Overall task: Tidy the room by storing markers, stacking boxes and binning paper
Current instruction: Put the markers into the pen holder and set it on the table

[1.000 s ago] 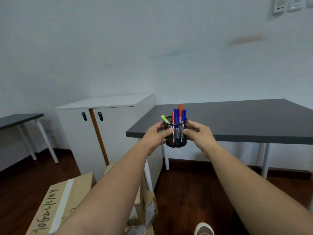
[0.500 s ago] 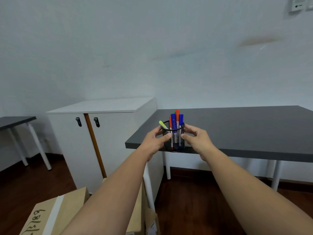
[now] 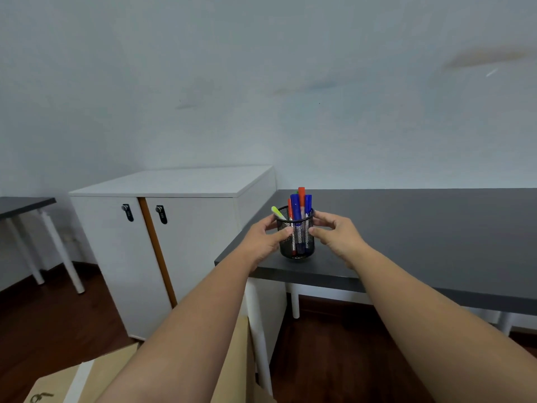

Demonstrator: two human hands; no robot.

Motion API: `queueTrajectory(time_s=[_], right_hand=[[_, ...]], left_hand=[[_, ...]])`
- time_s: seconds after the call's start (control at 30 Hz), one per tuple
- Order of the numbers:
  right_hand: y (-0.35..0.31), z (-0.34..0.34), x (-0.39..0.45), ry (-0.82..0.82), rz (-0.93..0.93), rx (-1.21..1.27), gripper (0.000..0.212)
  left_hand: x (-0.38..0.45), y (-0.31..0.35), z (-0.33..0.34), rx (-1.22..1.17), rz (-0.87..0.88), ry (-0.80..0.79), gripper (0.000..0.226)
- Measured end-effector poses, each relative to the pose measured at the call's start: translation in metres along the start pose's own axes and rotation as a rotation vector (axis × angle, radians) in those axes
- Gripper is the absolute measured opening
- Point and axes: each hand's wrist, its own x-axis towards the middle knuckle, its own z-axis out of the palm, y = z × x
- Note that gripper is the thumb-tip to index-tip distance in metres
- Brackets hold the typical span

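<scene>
A black mesh pen holder (image 3: 297,238) filled with markers (image 3: 299,203) stands upright at centre frame, on the near left corner of the dark grey desk (image 3: 421,228). The left hand (image 3: 266,238) and right hand (image 3: 334,232), both arms extended, clasp its sides with curled fingers. A white cabinet (image 3: 162,228) stands left of the desk.

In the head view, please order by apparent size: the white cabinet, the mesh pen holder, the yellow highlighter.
1. White cabinet
2. Mesh pen holder
3. Yellow highlighter, partly hidden inside the holder
</scene>
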Motion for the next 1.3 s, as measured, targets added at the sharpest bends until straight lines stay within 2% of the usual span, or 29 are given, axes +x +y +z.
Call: queueTrajectory(time_s=[0.37, 0.63, 0.8, 0.9, 1.07, 1.3], right_hand=[[0.039, -0.005, 0.074, -0.010, 0.037, 0.029, 0.046], [0.066, -0.001, 0.143, -0.038, 0.041, 0.037, 0.053], [0.094, 0.004, 0.183, 0.029, 0.017, 0.014, 0.054], [0.107, 0.007, 0.199, 0.059, 0.022, -0.009, 0.051], [0.118, 0.011, 0.227, 0.083, 0.027, -0.074, 0.042], [0.121, 0.011, 0.243, 0.114, 0.013, -0.114, 0.041]], left_hand=[[0.078, -0.036, 0.000, 0.103, 0.015, 0.029, 0.053], [0.145, -0.067, -0.001, 0.047, 0.001, 0.135, 0.061], [0.186, -0.082, -0.002, 0.010, 0.028, 0.181, 0.062], [0.196, -0.091, -0.001, 0.035, 0.055, 0.214, 0.055], [0.213, -0.099, -0.001, 0.113, 0.039, 0.343, 0.025], [0.239, -0.100, 0.001, -0.002, -0.062, 0.321, 0.022]])
